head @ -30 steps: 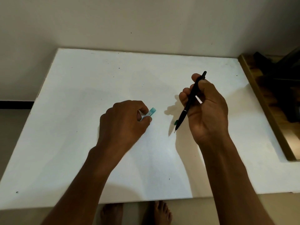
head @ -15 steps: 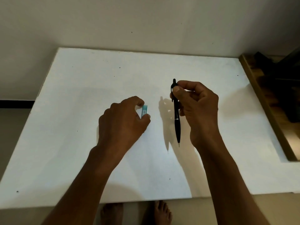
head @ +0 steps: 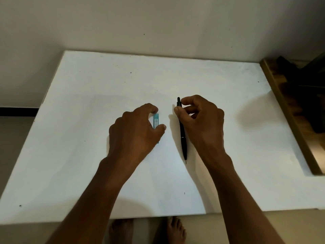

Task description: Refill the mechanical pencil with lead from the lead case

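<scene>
A black mechanical pencil (head: 182,138) lies lengthwise on the white table (head: 88,103), tip pointing toward me. My right hand (head: 202,124) pinches it near its cap end between thumb and forefinger. A small teal lead case (head: 156,120) lies flat on the table just left of the pencil. My left hand (head: 135,132) rests over it, forefinger at its far end and thumb on its right side; the hand hides the case's lower left part.
A wooden frame (head: 290,117) with dark objects stands along the table's right edge. A wall runs behind the table. Bare feet (head: 146,231) show below the table's near edge.
My right hand has lowered the pencil from a raised tilt to lying on the table. My left hand has turned the lead case and laid it flat, lengthwise.
</scene>
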